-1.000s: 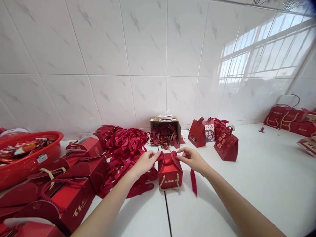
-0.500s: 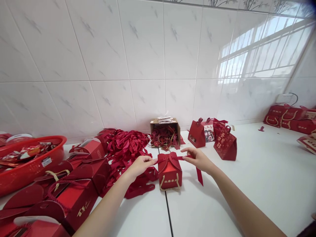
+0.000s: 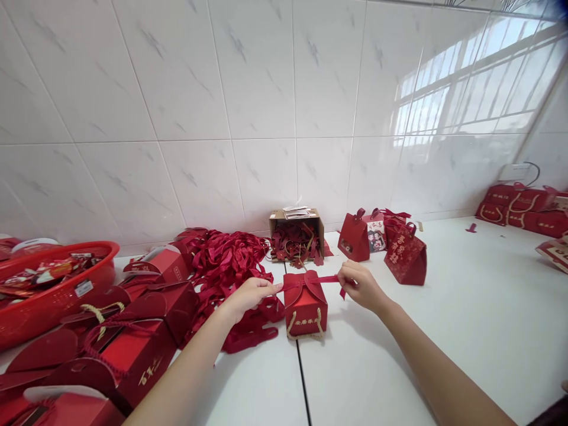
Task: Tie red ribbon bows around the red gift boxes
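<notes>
A small red gift box (image 3: 306,305) with gold lettering and a twisted rope handle stands upright on the white table. A dark red ribbon (image 3: 327,279) runs across its rounded top flaps and sticks out on both sides. At the box's upper left edge, my left hand (image 3: 254,294) pinches one end of the ribbon. My right hand (image 3: 358,284) is closed around the other stretch, a little away from the box on the right, and a short tail hangs below the fingers. Left of the box lies a tangled heap of red ribbons (image 3: 235,257).
A cardboard box (image 3: 322,236) full of red pieces stands against the tiled wall. Several red bags (image 3: 406,260) are right of it. Larger red boxes (image 3: 146,349) and a red plastic basket (image 3: 57,305) of packets fill the left. More red boxes (image 3: 521,204) sit far right.
My right hand has moved right along the ribbon and closed into a tighter grip. The long hanging ribbon tail now looks short. My left hand has stayed by the box.
</notes>
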Tool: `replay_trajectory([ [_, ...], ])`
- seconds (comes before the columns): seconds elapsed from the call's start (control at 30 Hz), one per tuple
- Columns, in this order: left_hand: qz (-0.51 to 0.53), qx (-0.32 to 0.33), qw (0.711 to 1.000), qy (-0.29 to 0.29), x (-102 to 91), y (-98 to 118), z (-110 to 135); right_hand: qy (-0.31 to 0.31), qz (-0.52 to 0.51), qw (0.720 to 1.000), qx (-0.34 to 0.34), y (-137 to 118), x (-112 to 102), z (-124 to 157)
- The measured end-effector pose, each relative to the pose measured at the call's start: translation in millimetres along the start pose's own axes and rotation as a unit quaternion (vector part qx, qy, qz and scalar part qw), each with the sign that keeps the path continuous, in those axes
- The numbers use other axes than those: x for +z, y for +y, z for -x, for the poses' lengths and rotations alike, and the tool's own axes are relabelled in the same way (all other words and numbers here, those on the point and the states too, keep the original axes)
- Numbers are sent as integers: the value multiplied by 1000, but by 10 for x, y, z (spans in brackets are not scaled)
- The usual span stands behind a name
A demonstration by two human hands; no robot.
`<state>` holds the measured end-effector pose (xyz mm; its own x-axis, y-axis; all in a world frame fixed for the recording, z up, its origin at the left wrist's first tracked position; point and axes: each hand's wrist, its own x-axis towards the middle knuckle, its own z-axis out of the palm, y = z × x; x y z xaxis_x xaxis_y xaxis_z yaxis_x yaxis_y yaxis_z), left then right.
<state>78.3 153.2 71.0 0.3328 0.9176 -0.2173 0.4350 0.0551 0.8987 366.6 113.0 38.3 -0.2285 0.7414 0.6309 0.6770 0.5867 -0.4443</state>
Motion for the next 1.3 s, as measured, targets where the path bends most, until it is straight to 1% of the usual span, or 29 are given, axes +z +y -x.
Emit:
replay_trajectory([
  [0.07,18,-1,1000,-1,27,-77,-21,-53,-3,999,7,53,51,26],
  [0.1,24,8,1000,8,30,-109,-32,-75,-2,997,14,68,65,35],
  [0.17,12,43,998,55,6,-148,-40,-101,7,994,30,69,52,47],
  [0.23,-14,80,989,125,-44,-142,-8,-106,33,992,51,27,-14,51],
  [0.27,-42,95,983,152,-68,-126,29,-111,46,991,66,-6,-61,54],
  [0.3,-79,105,978,163,-84,-106,81,-124,50,987,84,-43,-109,58],
  [0.33,-121,107,976,149,-87,-85,145,-149,41,982,107,-82,-152,65],
  [0.37,-163,103,975,108,-75,-68,216,-182,18,975,129,-118,-182,76],
  [0.4,-198,95,974,52,-49,-57,286,-218,-15,965,148,-149,-197,88],
  [0.43,-213,84,973,-3,-10,-53,350,-247,-49,954,163,-175,-194,102],
  [0.47,-204,73,975,-44,36,-57,401,-264,-78,945,177,-193,-172,114],
  [0.5,-179,65,980,-58,84,-66,435,-268,-98,938,195,-206,-136,123],
  [0.53,-144,63,986,-50,131,-78,450,-261,-113,933,220,-212,-90,127],
  [0.6,-63,49,997,0,204,-99,433,-225,-150,919,287,-214,15,113],
  [0.63,-25,28,999,19,227,-102,409,-198,-185,905,327,-212,66,96],
  [0.67,14,0,999,29,240,-97,382,-166,-238,885,365,-211,109,73],
  [0.7,56,-26,997,36,245,-83,355,-130,-304,855,401,-210,145,47],
  [0.77,160,-58,984,50,235,-34,313,-64,-440,772,454,-211,188,-5],
  [0.8,221,-61,972,59,223,-3,301,-41,-488,732,473,-211,198,-24],
  [0.83,285,-58,954,70,208,31,292,-26,-512,707,487,-209,202,-37],
  [0.87,344,-56,934,80,192,63,285,-20,-507,702,499,-205,205,-42],
  [0.9,393,-57,913,93,175,92,279,-22,-482,713,508,-200,209,-40],
  [0.93,430,-57,895,107,159,116,272,-32,-447,731,515,-193,220,-31],
  [0.97,454,-53,881,123,144,135,263,-48,-411,747,520,-186,238,-18],
  [1.0,468,-46,871,140,130,150,254,-62,-387,757,522,-181,265,-4],
  [1.07,477,-29,862,169,104,169,234,-64,-383,764,516,-180,343,21],
  [1.1,477,-20,861,177,91,178,226,-50,-396,764,506,-186,387,27],
  [1.2,470,17,861,194,44,209,215,23,-442,769,462,-214,488,17],
  [1.3,445,76,865,220,-15,250,218,110,-478,762,423,-232,475,-30],
])
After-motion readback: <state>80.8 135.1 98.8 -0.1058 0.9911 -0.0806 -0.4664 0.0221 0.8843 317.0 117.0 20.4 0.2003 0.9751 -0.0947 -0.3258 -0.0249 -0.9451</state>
